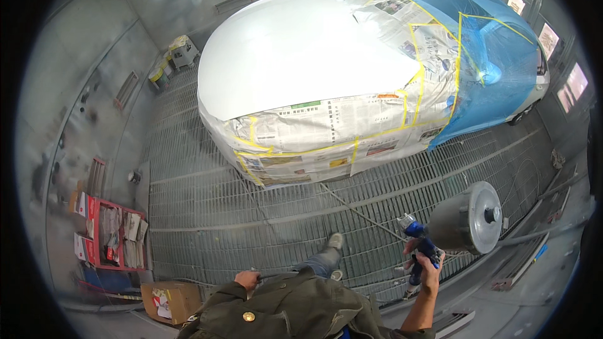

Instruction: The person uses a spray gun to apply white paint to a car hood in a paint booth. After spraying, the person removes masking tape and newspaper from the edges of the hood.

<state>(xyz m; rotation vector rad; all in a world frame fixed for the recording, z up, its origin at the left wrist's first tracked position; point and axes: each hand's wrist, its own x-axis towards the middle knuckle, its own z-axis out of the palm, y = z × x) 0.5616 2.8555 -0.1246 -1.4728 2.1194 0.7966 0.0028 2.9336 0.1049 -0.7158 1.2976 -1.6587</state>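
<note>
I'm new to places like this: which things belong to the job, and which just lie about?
In the job:
spray gun in the right hand
white car hood
newspaper covering, yellow tape, blue sheet

Apparently just lying about:
cardboard box
red rack
buckets

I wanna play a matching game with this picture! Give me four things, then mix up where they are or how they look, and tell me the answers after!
Things:
1. blue-and-silver spray gun
2. brown cardboard box
3. smooth white car bonnet
4. shiny blue plastic film

Places and looks:
A. bare, with printed newspaper sheets along its edge
B. spread to the right of the newspaper sheets
C. held in the right hand
D. close to the red rack of papers

Right pairs: 1-C, 2-D, 3-A, 4-B
</note>
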